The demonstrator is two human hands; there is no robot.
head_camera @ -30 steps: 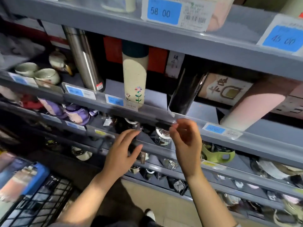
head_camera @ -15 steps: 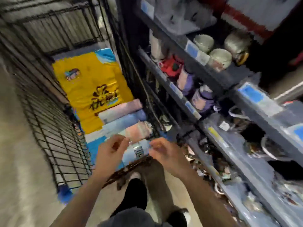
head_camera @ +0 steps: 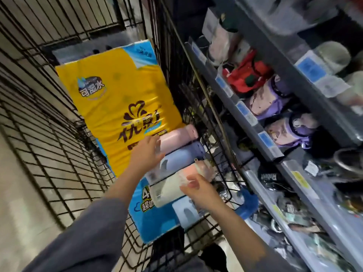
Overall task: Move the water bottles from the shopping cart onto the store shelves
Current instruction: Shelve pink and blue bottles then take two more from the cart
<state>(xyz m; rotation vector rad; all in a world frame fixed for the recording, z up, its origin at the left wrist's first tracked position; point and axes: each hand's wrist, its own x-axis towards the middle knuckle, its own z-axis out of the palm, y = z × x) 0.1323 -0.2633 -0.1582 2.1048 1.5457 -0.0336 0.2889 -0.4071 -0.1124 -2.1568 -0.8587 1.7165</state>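
Observation:
Several water bottles lie side by side in the black wire shopping cart [head_camera: 59, 134]: a pink bottle [head_camera: 177, 134], a lavender bottle [head_camera: 182, 156], a peach-and-cream bottle [head_camera: 170, 185] in clear wrap, and a pale blue bottle [head_camera: 186, 212]. My left hand [head_camera: 146, 154] reaches into the cart with fingers spread, its tips at the pink and lavender bottles. My right hand [head_camera: 196, 190] hovers on the peach-and-cream bottle with loosely bent fingers; motion blur hides any grip. The grey store shelves [head_camera: 245, 107] run along the right.
A big yellow-and-blue pack [head_camera: 117, 99] lies flat in the cart under the bottles. The shelves carry purple cups [head_camera: 271, 97], a red item [head_camera: 247, 75], pale mugs [head_camera: 334, 55] and blue price tags. The cart's wire side stands against the shelf edge.
My view swung from the shelf down to the cart. Both hands left the shelf rail and moved down into the cart, onto the lying bottles.

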